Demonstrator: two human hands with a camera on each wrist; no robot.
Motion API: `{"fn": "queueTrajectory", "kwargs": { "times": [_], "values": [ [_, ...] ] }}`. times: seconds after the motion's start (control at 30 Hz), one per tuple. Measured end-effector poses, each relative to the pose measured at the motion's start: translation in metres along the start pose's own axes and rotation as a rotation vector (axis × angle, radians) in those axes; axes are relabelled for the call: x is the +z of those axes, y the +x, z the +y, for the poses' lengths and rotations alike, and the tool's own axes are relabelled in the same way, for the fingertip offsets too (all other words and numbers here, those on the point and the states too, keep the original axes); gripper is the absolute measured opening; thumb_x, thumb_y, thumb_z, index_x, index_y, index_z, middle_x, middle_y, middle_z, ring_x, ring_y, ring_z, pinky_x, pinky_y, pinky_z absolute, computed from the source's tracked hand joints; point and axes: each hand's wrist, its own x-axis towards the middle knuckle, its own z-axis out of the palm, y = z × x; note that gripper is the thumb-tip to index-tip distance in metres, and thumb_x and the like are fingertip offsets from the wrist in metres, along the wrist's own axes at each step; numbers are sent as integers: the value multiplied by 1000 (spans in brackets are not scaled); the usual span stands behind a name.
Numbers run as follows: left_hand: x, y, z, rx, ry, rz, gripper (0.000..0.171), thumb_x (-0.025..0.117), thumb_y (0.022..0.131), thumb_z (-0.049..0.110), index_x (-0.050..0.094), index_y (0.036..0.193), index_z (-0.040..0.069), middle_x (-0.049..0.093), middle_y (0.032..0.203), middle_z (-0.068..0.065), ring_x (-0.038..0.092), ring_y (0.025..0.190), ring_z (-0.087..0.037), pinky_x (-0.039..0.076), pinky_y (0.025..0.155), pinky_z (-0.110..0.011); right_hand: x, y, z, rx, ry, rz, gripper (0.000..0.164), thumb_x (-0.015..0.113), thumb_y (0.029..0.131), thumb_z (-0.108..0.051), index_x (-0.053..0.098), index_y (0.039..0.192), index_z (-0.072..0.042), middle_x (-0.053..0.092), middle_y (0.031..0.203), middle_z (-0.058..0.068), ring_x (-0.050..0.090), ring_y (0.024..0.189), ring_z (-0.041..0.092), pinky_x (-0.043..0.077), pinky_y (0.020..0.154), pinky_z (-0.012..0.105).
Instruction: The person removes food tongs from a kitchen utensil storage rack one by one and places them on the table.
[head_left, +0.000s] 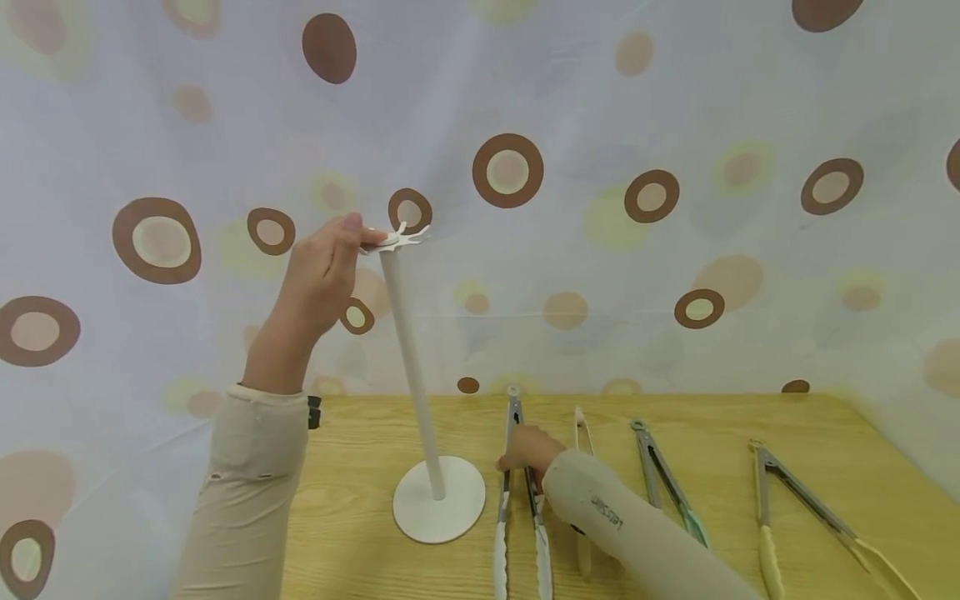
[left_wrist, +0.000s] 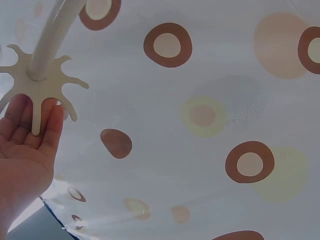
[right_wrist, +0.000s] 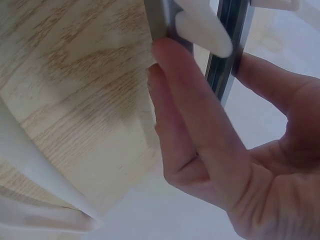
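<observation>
A white rack stands on a round base (head_left: 459,512), its slim pole (head_left: 410,362) leaning a little in the head view. Several curved hooks (left_wrist: 50,82) spread from its top. My left hand (head_left: 318,271) pinches this hooked top, with fingers under a hook and thumb above. Beside the base lie metal tongs (head_left: 501,546) with white scalloped tips, their arms spread in a narrow V. Fingers and thumb of my right hand (head_left: 531,450) grip the tongs from both sides around mid-length. In the right wrist view that hand (right_wrist: 215,150) curls at the metal arms.
Slim pale tongs (head_left: 581,421) lie right of my right hand, partly hidden by the sleeve. Farther right are green-tipped tongs (head_left: 693,525) and yellow-tipped tongs (head_left: 771,567), both spread. All rest on a wooden table (head_left: 345,500), with a spotted curtain (head_left: 585,108) behind.
</observation>
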Motion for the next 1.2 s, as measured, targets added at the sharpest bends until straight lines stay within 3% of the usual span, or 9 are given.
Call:
{"fn": "queueTrajectory", "kwargs": {
  "times": [0.4,0.63,0.87,1.2],
  "values": [
    [1,-1,-1,52,-13,32,49,30,104,25,68,103,-7,63,102,-22,56,97,-34,39,89,-43,6,12,-10,104,-137,-92,39,70,89,-28,66,107,6,63,110,20,62,93,31,52,80,42],
    [1,-1,-1,55,-17,32,49,31,104,26,68,105,-6,63,104,-21,57,99,-34,39,90,-43,10,20,-6,119,-191,-99,36,71,87,-31,68,101,2,65,103,15,63,91,28,52,81,40],
    [1,-2,-1,59,-15,33,48,31,104,25,68,105,-6,64,107,-21,57,102,-34,39,91,-44,8,20,-7,138,-205,-140,38,69,89,-33,67,106,1,64,104,14,62,94,28,51,83,40],
    [1,-2,-1,52,-15,33,48,31,104,25,68,106,-7,63,108,-22,56,103,-34,39,92,-44,11,21,-9,106,-230,-110,38,70,88,-32,67,102,3,64,106,16,61,89,26,51,80,39]
  ]
}}
